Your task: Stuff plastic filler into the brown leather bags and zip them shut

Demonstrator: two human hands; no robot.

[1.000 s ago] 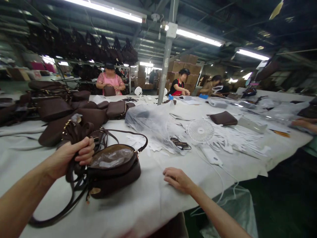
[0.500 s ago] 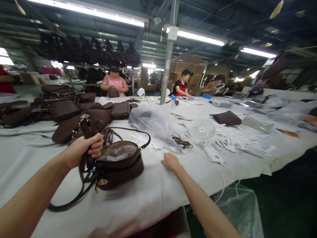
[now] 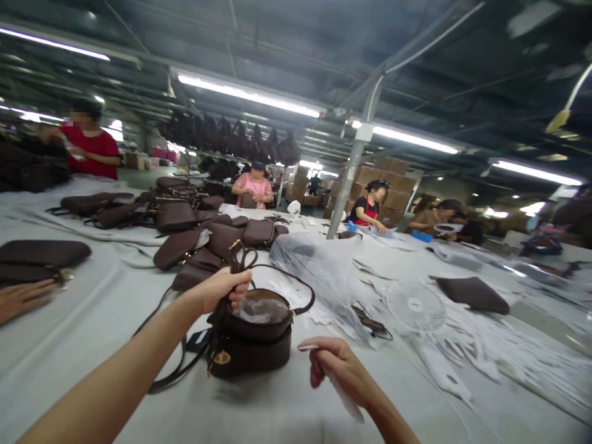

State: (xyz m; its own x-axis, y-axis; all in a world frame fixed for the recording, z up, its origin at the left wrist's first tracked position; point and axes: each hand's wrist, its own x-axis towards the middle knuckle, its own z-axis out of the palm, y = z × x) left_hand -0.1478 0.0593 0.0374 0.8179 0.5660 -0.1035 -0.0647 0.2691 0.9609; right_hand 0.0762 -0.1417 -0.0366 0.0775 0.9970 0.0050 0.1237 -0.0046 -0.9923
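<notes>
My left hand point(image 3: 224, 288) is closed around the bunched dark strap point(image 3: 240, 258) of a brown handbag point(image 3: 261, 354). The bag stands upright on the white-covered table with its top open, and crumpled clear plastic point(image 3: 261, 309) shows inside. A gold-coloured tag point(image 3: 222, 357) hangs at its front left. Just right of the bag, my right hand point(image 3: 335, 364) pinches a thin white strip point(image 3: 345, 399), which runs under the palm and sticks out below it.
More brown bags point(image 3: 178, 217) are heaped behind and to the left. A co-worker's hand point(image 3: 28, 299) rests by another bag point(image 3: 44, 253) at far left. A clear plastic sheet point(image 3: 314, 265), a white fan point(image 3: 416, 305) and scattered white strips point(image 3: 518, 345) lie to the right.
The view has swung left, bringing a co-worker's hand and bag into sight. My right hand has lifted from the table and now shows a white strip. My left hand keeps the strap.
</notes>
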